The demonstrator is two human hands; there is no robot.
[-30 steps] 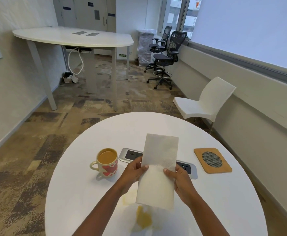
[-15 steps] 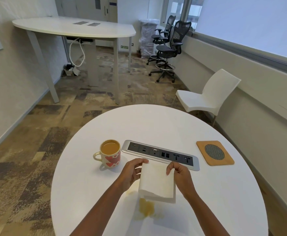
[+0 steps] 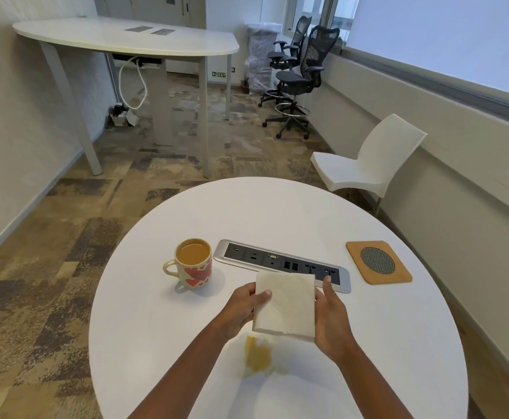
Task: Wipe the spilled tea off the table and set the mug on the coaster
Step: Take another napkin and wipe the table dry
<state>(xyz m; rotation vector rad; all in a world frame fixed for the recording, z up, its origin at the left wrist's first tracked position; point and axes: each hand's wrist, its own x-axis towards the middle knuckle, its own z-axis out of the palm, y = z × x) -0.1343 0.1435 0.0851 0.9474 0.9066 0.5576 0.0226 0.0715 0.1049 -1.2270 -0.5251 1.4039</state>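
White paper, folded into a thick square, sits between my two hands just below the centre of the frame: this paper towel (image 3: 285, 305) is held above the round white table (image 3: 144, 322). My left hand (image 3: 242, 309) grips the towel's left edge, thumb lying on top near the upper left corner and the other fingers curled underneath, out of sight. My right hand (image 3: 331, 319) holds the right edge, the palm along the towel's side and one finger stretched up past its upper right corner; the rest of those fingers are hidden behind the paper, so I cannot tell how they are set. Directly below the towel, toward the bottom centre of the frame, the yellow-brown spilled tea (image 3: 257, 355) lies on the tabletop, just beside the towel's lower edge as seen from here, though I cannot tell whether paper and puddle touch. The mug (image 3: 193, 263), cream with red hearts and full of milky tea, stands upright left of centre, its handle pointing left. Between the mug and the right side of the frame a silver socket panel (image 3: 280, 263) is set into the table, its near edge partly covered by the towel. The coaster (image 3: 378, 262), a wooden square with a dark mesh circle, lies at the right, well apart from the mug.
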